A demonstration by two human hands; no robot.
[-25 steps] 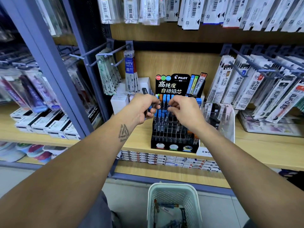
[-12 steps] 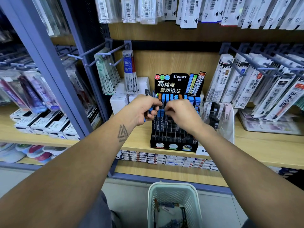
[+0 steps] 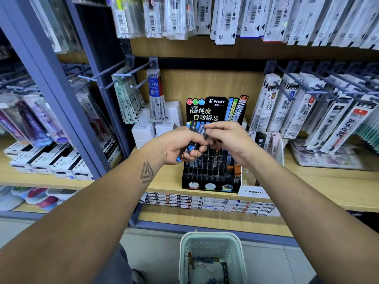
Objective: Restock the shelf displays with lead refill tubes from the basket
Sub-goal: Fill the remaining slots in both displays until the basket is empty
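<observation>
The left hand (image 3: pixel 180 144) grips a bundle of blue-capped lead refill tubes (image 3: pixel 194 138) while the right hand (image 3: pixel 227 138) pinches one, above the black PILOT display (image 3: pixel 211 160); MONO box (image 3: pixel 253 191) right, basket (image 3: pixel 211 240) near.

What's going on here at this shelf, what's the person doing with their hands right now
A person is restocking a black Pilot lead display rack on a wooden shelf. The left hand grips a bundle of blue-capped lead refill tubes, and the right hand pinches one at the top of the bundle. More stock lies in the pale basket on the floor below.
</observation>
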